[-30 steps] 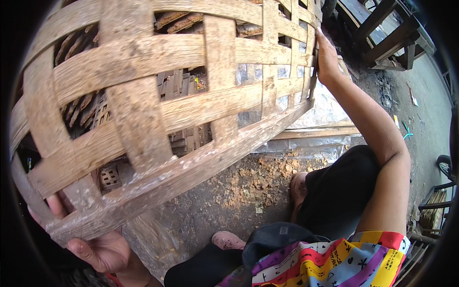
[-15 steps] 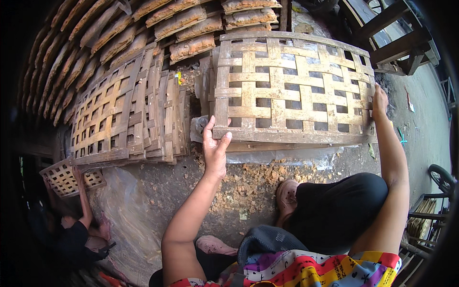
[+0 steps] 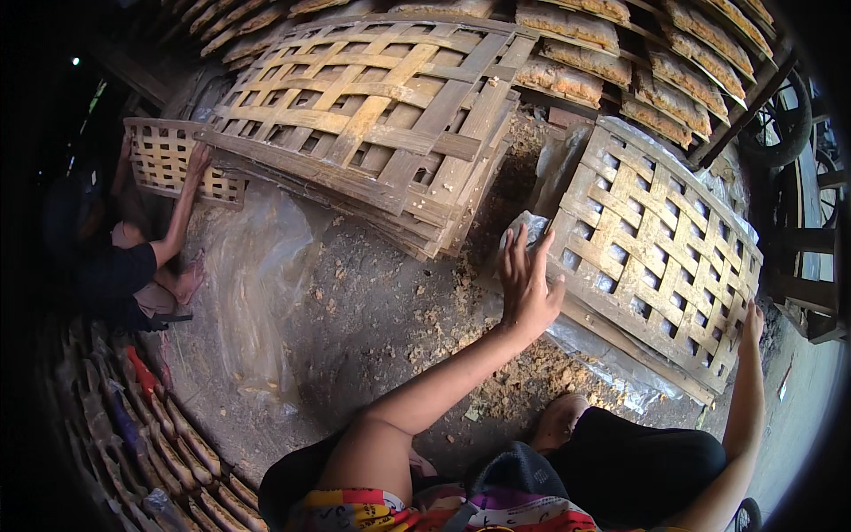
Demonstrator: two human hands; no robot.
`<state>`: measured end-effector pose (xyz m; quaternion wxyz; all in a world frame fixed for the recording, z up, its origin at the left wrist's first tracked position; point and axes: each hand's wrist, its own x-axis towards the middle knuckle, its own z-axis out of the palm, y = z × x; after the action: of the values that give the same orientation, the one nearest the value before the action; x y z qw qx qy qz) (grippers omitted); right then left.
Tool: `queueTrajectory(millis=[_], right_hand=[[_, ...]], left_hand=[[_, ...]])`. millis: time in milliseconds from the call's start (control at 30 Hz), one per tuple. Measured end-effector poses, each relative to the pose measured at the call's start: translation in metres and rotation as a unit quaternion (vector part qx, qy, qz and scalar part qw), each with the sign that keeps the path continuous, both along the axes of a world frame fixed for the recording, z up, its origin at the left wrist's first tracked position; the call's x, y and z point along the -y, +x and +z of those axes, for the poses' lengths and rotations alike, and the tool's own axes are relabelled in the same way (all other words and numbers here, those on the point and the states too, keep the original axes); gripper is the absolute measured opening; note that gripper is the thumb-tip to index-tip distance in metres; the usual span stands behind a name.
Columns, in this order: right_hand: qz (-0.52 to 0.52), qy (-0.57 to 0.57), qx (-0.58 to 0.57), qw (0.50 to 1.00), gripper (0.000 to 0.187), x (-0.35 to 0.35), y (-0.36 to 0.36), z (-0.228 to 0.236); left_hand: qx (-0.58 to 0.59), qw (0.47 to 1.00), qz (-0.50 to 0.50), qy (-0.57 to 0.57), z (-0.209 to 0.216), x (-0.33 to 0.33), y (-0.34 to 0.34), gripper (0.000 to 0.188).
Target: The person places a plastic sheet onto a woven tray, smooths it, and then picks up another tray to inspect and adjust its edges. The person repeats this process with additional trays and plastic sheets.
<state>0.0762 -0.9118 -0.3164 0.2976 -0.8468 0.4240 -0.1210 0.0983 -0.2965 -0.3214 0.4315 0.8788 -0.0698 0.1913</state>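
A woven bamboo drying rack (image 3: 651, 239) with a wooden frame lies in front of me on the right, on top of another frame and clear plastic sheeting (image 3: 612, 372). My left hand (image 3: 530, 288) is at its near left corner, fingers stretched and spread, not wrapped round the frame. At the right edge, my right hand (image 3: 752, 326) grips the frame, its fingers partly hidden. A stack of similar bamboo racks (image 3: 355, 97) stands to the left of my left hand.
Tan crumbs (image 3: 541, 372) litter the dark floor. Racks loaded with brownish slabs (image 3: 576, 80) rise at the back. Another person (image 3: 115, 248) crouches at far left, holding a bamboo rack (image 3: 168, 160). More slabs (image 3: 168, 443) fill the lower left; a wooden frame (image 3: 807, 239) stands at right.
My view has swung left, so the rack appears farther right and tilted. My left hand has loosened from the rack's corner and its fingers spread. My right hand stays at the right edge.
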Motion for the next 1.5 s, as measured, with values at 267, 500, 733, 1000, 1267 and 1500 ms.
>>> queueTrajectory(millis=[267,500,733,1000,1267,1500], right_hand=[[0.372,0.003,0.219,0.902,0.032,-0.241,0.144,0.114],[0.764,-0.163,0.182,0.597,0.034,-0.618,0.102,0.212],[0.642,-0.462,0.054,0.609,0.062,-0.753,0.083,0.181],[0.519,-0.555,0.220,0.611,0.031,-0.740,0.115,0.237],[0.430,-0.561,0.301,0.640,0.029,-0.690,0.152,0.415],[0.525,-0.199,0.422,0.712,0.043,-0.654,0.086,0.470]], left_hand=[[0.086,0.933,-0.285,-0.200,0.102,-0.019,-0.006,0.033],[0.258,0.883,-0.390,-0.034,0.163,-0.094,-0.022,0.032],[0.096,0.907,-0.360,-0.196,0.156,-0.200,-0.114,0.020],[-0.059,0.919,-0.183,-0.346,0.113,-0.265,-0.151,0.012],[-0.013,0.923,-0.172,-0.344,0.127,-0.288,-0.163,0.012],[0.142,0.886,-0.047,-0.439,0.148,-0.341,-0.156,0.043]])
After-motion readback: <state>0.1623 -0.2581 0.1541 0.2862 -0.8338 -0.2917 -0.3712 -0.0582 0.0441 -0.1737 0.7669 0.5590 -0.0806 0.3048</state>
